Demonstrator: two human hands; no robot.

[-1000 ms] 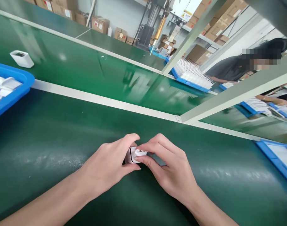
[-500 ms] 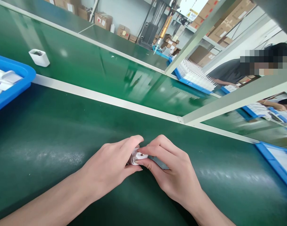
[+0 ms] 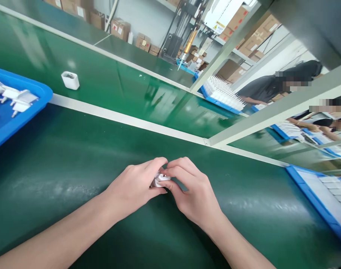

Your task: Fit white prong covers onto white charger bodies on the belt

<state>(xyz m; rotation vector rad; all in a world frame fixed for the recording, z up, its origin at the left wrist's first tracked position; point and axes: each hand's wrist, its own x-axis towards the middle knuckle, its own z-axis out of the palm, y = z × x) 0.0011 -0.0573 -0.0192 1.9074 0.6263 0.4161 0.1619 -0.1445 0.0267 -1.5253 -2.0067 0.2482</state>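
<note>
Both of my hands meet over the green work surface, closed around a small white charger plug [image 3: 161,180]. My left hand [image 3: 138,177] grips its body from the left, thumb and fingers on opposite sides, hiding most of it. From the right, my right hand [image 3: 190,183] pinches the plug's pin end between thumb and fingertips. A blue tray [image 3: 22,129] at the left holds several loose white plug pieces [image 3: 23,100] with pins. Beyond the rail, a hollow white charger housing [image 3: 70,80] stands on the green belt.
A pale metal rail [image 3: 125,118] crosses ahead and joins a slanted post [image 3: 271,110]. At right lies a blue-edged tray [image 3: 313,192] with white parts. Farther back are a machine [image 3: 173,43], cartons [image 3: 120,30], a tray of white pieces [image 3: 222,91] and co-workers [image 3: 262,86].
The view has shifted slightly, showing more of both near trays. The white housing has travelled right along the belt. My hands keep hold of the plug, with the right fingers closer over its pin end.
</note>
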